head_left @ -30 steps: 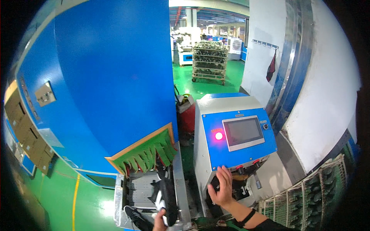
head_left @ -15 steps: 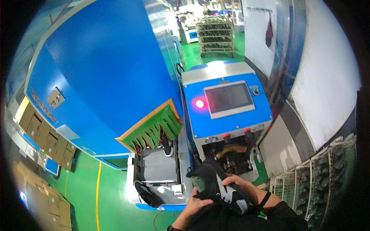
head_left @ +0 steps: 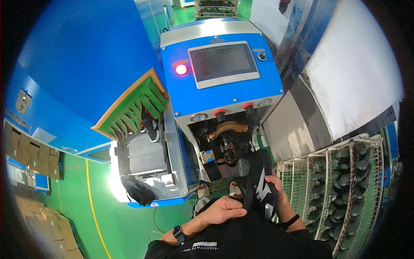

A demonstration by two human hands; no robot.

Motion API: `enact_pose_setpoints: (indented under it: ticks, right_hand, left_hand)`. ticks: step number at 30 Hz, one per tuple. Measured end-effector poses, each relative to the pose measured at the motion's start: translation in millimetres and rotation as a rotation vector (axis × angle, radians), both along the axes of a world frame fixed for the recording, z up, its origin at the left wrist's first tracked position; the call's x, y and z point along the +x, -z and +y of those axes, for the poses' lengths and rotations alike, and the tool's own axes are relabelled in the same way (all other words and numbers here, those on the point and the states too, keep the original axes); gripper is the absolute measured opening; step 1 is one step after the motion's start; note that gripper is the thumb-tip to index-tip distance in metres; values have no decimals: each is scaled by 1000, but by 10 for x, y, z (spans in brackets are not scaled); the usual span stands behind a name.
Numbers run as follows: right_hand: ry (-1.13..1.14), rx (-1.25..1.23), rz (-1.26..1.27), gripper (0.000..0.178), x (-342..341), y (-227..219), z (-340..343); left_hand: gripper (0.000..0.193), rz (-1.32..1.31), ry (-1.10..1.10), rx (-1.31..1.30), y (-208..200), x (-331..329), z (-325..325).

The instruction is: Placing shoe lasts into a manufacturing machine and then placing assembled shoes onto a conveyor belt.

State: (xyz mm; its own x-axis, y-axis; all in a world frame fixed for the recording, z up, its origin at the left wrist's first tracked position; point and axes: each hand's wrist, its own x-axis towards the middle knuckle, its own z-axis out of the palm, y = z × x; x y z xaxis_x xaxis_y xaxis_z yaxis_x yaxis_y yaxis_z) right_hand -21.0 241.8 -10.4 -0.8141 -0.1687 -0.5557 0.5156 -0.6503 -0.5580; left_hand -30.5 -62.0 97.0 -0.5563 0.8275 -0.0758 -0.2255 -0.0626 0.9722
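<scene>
A black shoe (head_left: pixel 262 186) with white side markings is held close in front of my body. A green shoe last (head_left: pixel 244 167) shows at its opening, beside the front of the machine. My right hand (head_left: pixel 279 197) wraps around the shoe's right side. With curled fingers, my left hand (head_left: pixel 225 210) pinches a dark strip at the shoe's left; whether that strip is the tongue or a strap is unclear. The blue machine (head_left: pixel 172 97) has a dark screen (head_left: pixel 222 64), a lit red button (head_left: pixel 181 69) and a brown curved pad (head_left: pixel 228 127) above its clamp.
To the left, a conveyor (head_left: pixel 142 153) emerges beneath a green fringed curtain (head_left: pixel 133 110). One dark shoe (head_left: pixel 151 129) lies near the curtain, another (head_left: pixel 137 190) at the conveyor's near end. A wire rack (head_left: pixel 327 156) of dark shoe-shaped pieces stands right; cardboard boxes (head_left: pixel 32 153) are far left.
The view has swung down and right. The shoe has turned more upright, with its green last toward the machine. My left hand has shifted from under the shoe's opening to the strip at its side.
</scene>
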Motion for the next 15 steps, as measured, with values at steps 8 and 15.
enact_pose_setpoints:
  ticks: [8, 15]
  right_hand:
    - [-210, 1147, 568, 103, -638, -625, -430]
    - [-611, 1681, 295, 107, -1281, -761, -947]
  left_hand:
    - [26, -465, -482, -380, 696, -171, -269]
    - [21, -652, -682, -266, 1441, -580, -314]
